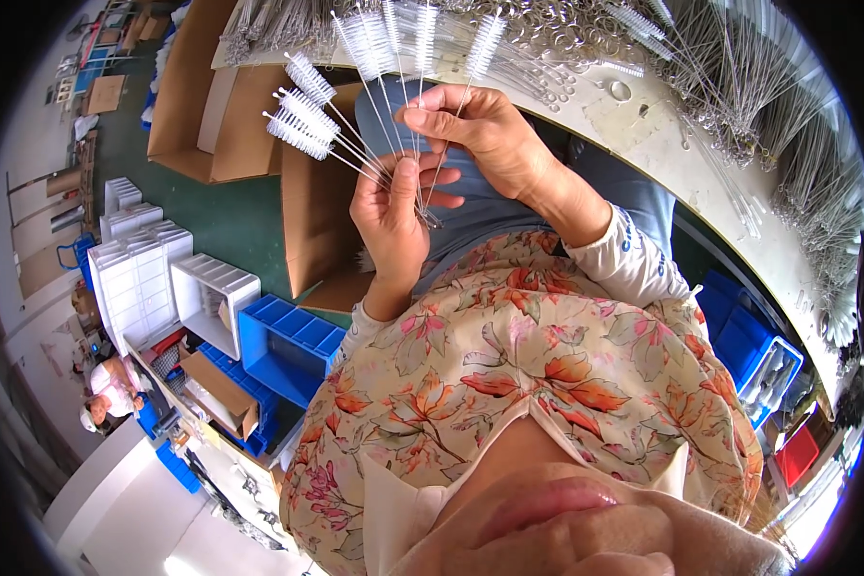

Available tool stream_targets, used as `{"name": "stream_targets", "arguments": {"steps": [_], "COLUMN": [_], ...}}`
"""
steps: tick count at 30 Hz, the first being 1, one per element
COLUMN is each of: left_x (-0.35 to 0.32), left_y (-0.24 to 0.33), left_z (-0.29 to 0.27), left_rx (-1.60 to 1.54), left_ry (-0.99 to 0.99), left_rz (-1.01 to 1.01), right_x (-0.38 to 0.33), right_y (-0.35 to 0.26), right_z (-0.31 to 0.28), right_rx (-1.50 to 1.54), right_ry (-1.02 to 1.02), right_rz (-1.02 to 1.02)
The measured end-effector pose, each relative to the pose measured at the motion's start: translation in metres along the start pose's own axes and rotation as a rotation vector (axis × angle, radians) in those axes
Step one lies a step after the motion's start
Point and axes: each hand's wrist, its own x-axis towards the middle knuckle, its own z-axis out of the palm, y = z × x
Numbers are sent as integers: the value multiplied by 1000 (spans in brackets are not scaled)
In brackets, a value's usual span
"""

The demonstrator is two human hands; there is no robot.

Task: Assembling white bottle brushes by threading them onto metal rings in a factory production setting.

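Observation:
Several wire-handled bottle brushes (304, 123) with white bristles fan out from my left hand (394, 216). Its thumb presses their thin metal stems together near the looped ends. My right hand (485, 134) is beside it, with thumb and forefinger pinched on the stem of one brush (486, 46) at the right side of the fan. The bristle heads point away from me, over the near edge of the worktable (634, 110). More white brushes (634, 29) and loose wire loops lie on that tabletop.
A dense pile of wire brushes (739, 86) covers the table's right part. Open cardboard boxes (250, 125) stand left of my lap. White crates (139, 278) and a blue crate (283, 341) are farther left. A blue bin (770, 379) sits at the right. Another person (110, 389) is far left.

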Motion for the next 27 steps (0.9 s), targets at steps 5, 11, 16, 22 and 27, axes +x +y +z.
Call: {"name": "stream_targets", "arguments": {"steps": [5,11,16,22,27], "left_x": [-2,-1,-2,-1,9], "left_y": [0,3,-3,-5,-8], "left_z": [-1,-6,-15,-21,-35], "left_rx": [19,-4,26,13,-208], "left_ry": [49,139,144,224,351], "left_rz": [0,33,161,196,200], "right_x": [3,7,8,3,1], "right_y": [2,2,2,-2,10], "right_z": [2,8,21,28,26], "right_rx": [30,-44,-347,-607,-544], "right_ry": [-14,-86,-45,34,74], "right_rz": [41,-46,-133,-216,-177]}}
